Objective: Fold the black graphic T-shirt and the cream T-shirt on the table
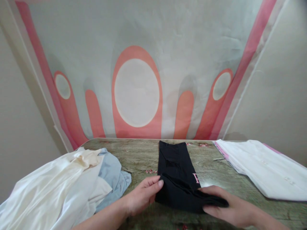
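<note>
Matt cloth garment [176, 163], glossy wood-grain tabletop [140, 156]

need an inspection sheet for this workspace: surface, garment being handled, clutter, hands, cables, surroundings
Surface: wood-grain table with small reddish patches.
Job's things: black garment, narrow and laid lengthwise, pink lettering at its right edge; near end raised in the hands.
Clutter: rumpled heap of cream, white and light blue cloth on the left; flat-laid white fabric on the right, pink showing along its edges.
Hands: left hand grips the garment's near part on the left; right hand pinches it on the right.
Cables: nothing seen.
Surroundings: grey backdrop with coral and white shapes behind the table; plain wall at either side.
</note>
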### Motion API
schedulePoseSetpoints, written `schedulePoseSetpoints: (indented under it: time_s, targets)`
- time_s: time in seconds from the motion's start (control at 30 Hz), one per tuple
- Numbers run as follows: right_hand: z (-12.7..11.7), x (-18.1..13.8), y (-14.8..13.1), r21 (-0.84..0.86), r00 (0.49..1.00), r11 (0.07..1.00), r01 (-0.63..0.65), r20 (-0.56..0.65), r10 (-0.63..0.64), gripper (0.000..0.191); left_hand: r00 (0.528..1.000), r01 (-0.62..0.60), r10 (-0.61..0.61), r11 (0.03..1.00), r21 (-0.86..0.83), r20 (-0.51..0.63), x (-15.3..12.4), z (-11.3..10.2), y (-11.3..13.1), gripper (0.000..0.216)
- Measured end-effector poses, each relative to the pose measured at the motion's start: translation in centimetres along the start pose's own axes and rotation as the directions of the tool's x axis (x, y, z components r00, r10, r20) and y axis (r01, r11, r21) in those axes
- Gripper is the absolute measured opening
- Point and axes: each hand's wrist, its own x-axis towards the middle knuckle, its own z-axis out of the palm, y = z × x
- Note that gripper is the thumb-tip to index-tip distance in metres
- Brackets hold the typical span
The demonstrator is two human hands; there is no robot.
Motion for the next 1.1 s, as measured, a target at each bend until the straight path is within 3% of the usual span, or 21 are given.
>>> schedulePoseSetpoints:
  time_s: [0.07, 0.1, 0.17, 0.27, 0.37, 0.43, 0.57, 0.63, 0.73, 0.83, 0.97, 1.1]
  targets:
    - [-0.1, 0.5, 0.8, 0.132, 0.986, 0.985, -0.111, -0.106, 0.125, 0.054, 0.999, -0.050, 0.051, 0.997, -0.061, 0.008, 0.6, 0.1, 1.2, 0.031]
    - [-0.3, 1.0, 0.6, 0.211, 0.981, 0.971, -0.107, -0.134, 0.138, 0.054, 0.998, -0.067, 0.069, 0.994, -0.089, 0.015, 1.0, 0.2, 1.9, 0.031]
    - [-1.2, 2.5, -0.5, 0.379, 0.979, 0.925, -0.017, -0.181, 0.092, 0.049, 0.996, -0.086, 0.090, 0.987, -0.136, 0.021, 2.2, 0.3, 3.6, 0.030]
    - [-3.2, 5.9, -2.8, 0.606, 0.969, 0.786, 0.122, -0.244, 0.038, 0.040, 0.991, -0.132, 0.125, 0.972, -0.194, -0.045, 5.3, -0.3, 5.8, 0.030]
    - [-5.2, 10.2, -3.3, 0.709, 0.949, 0.679, 0.192, -0.310, 0.056, 0.037, 0.975, -0.185, 0.150, 0.957, -0.225, -0.162, 9.5, -2.1, 6.8, 0.031]
    - [-5.9, 13.1, -2.3, 0.726, 0.927, 0.658, 0.198, -0.356, 0.115, 0.033, 0.967, -0.148, 0.084, 0.954, -0.262, -0.240, 12.4, -3.9, 6.5, 0.031]
    - [-5.7, 17.6, 2.0, 0.689, 0.919, 0.721, 0.079, -0.330, 0.215, 0.022, 0.954, 0.094, -0.185, 0.932, -0.350, -0.237, 16.4, -7.7, 3.9, 0.035]
    - [-5.2, 18.8, 4.3, 0.614, 0.928, 0.789, 0.020, -0.306, 0.214, 0.025, 0.938, 0.145, -0.237, 0.931, -0.335, -0.253, 17.2, -9.1, 2.3, 0.030]
    - [-4.7, 19.3, 6.8, 0.519, 0.910, 0.853, 0.048, -0.375, 0.177, 0.025, 0.930, 0.110, -0.209, 0.944, -0.310, -0.304, 17.6, -10.2, 0.4, 0.020]
    - [-4.6, 19.3, 7.7, 0.395, 0.890, 0.915, 0.079, -0.442, 0.114, 0.024, 0.924, 0.065, -0.169, 0.954, -0.294, -0.343, 17.6, -10.5, -0.5, 0.024]
    - [-4.8, 19.5, 7.6, 0.186, 0.836, 0.982, -0.033, -0.534, 0.129, 0.026, 0.917, 0.032, -0.134, 0.963, -0.267, -0.375, 17.7, -10.4, -0.6, 0.028]
    - [-4.8, 19.9, 7.4, 0.157, 0.817, 0.985, -0.074, -0.557, 0.150, 0.030, 0.924, -0.002, -0.089, 0.971, -0.238, -0.372, 17.5, -10.3, -0.5, 0.037]
